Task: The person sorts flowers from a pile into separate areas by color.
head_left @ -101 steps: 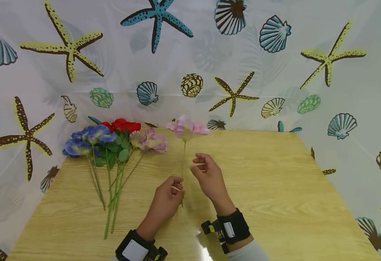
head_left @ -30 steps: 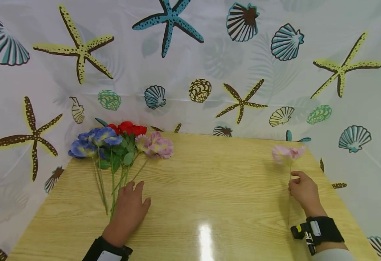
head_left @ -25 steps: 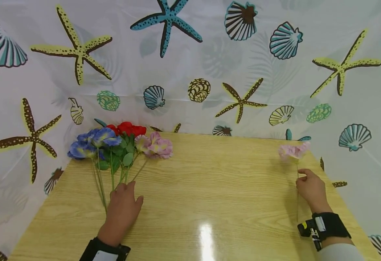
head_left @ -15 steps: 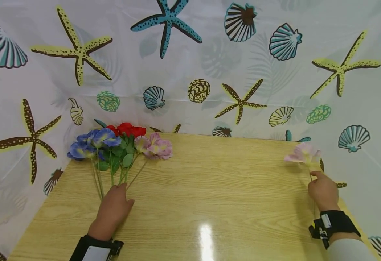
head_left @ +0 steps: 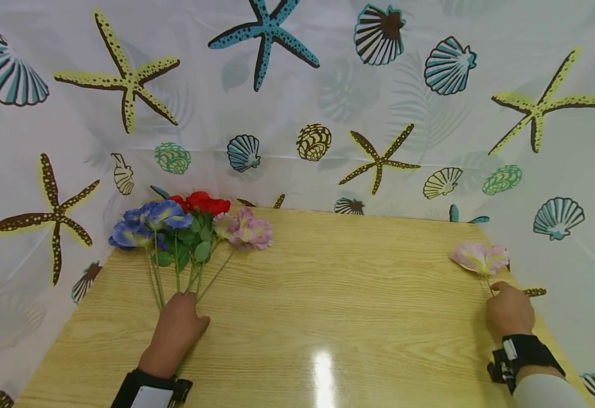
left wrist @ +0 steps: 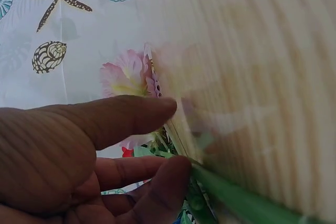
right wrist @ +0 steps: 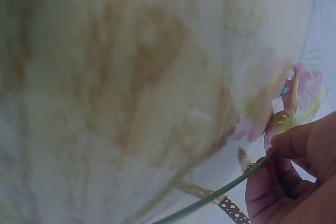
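In the head view, my right hand (head_left: 510, 309) pinches the green stem of a pink artificial flower (head_left: 481, 258) near the table's right edge. The right wrist view shows thumb and fingers on this stem (right wrist: 220, 191), just below the pink bloom (right wrist: 304, 95). My left hand (head_left: 177, 328) is over the stems of the flowers lying at the left. In the left wrist view its thumb (left wrist: 131, 116) stands apart from the curled fingers, and a green stem (left wrist: 236, 198) touches a fingertip. The bunch has blue flowers (head_left: 147, 221), red flowers (head_left: 203, 203) and pink flowers (head_left: 249, 229).
Both hands work over a light wooden table (head_left: 338, 294). A white cloth (head_left: 287, 102) printed with starfish and shells hangs behind it and shows along both sides. Green leaves (head_left: 195, 241) sit among the left-hand blooms.
From mid-table, the single pink flower has gone to the right edge in my right hand and dropped lower. My left hand has let go of it and moved left onto the bunch's stems.
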A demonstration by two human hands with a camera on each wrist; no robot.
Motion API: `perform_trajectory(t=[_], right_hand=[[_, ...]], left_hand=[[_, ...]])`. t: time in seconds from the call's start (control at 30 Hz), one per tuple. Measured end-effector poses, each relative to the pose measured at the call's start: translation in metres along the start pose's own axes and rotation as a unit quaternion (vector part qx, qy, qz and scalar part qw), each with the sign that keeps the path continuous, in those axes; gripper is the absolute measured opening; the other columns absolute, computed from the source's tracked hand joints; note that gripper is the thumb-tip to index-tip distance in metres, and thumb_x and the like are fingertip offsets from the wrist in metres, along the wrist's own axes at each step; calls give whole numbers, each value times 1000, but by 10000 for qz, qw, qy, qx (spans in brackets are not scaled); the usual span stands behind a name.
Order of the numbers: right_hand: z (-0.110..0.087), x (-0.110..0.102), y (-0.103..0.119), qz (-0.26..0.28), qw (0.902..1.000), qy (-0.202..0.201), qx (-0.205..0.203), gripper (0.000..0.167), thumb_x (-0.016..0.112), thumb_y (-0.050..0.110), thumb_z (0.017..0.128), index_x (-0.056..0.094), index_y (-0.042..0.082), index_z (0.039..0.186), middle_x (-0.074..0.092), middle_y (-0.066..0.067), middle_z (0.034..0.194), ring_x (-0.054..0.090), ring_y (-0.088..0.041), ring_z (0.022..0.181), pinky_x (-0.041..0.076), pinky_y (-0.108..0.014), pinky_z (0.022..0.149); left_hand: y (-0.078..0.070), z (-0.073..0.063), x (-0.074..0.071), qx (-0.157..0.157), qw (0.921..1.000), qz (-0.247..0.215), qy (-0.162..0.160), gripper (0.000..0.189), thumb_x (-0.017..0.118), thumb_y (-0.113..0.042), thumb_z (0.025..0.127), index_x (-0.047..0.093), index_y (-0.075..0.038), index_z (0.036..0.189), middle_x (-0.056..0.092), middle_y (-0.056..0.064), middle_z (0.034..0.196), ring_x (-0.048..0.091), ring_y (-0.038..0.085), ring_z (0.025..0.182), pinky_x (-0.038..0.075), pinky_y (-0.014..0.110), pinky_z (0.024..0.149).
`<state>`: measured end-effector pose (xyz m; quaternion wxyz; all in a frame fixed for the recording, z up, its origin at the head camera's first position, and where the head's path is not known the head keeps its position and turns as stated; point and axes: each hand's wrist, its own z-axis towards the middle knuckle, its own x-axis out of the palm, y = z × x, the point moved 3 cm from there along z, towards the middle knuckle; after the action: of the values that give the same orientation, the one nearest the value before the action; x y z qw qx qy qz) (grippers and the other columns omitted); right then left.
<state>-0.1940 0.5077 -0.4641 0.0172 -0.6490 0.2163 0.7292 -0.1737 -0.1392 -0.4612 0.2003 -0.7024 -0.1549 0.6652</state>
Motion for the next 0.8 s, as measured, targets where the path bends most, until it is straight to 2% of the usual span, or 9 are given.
perform_trajectory(t=[0.13,0.27,0.4,0.53,0.63,0.8], right_hand=[[-2,-1,2,-43,10000,-12,24,36,43,0,83,48,-15,116,55,-36,100,54,-51,78,44,-53,57],[-4,-4,7,-55,9999,-47,93,41,49,9,85,45,-17,118,51,-40,103,50,-54,83,42,-56,63],[-5,-4,10,-8,9998,-143,143,49,52,17,87,43,-19,120,44,-41,105,44,-56,91,37,-61,73],[-7,-6,18,72,9993,-349,56,51,52,18,88,42,-20,121,41,-41,110,37,-56,100,31,-64,83],[-10,-9,24,255,9980,-585,20,49,51,17,89,43,-19,121,39,-42,113,34,-57,104,27,-64,85],[-17,-8,32,510,9941,-943,-155,45,52,16,90,46,-18,119,40,-41,114,35,-56,106,27,-64,86]], left_hand=[[2,0,2,-175,9998,38,114,55,66,-22,84,50,18,117,53,35,108,50,49,100,43,54,78],[7,1,1,-340,9992,145,145,50,59,-27,89,53,15,116,56,31,104,54,45,93,45,52,71],[10,1,-1,-406,9987,240,198,36,56,-19,92,57,12,110,60,23,92,58,38,79,47,45,60],[9,1,-4,-428,9984,298,229,26,56,-6,88,58,9,109,60,23,92,59,38,78,47,45,59],[8,0,-4,-425,9985,277,206,28,52,1,85,58,8,111,60,25,97,58,41,82,47,47,60],[12,0,-7,-391,9990,150,142,24,47,5,83,60,7,103,61,23,89,59,37,72,45,42,52]])
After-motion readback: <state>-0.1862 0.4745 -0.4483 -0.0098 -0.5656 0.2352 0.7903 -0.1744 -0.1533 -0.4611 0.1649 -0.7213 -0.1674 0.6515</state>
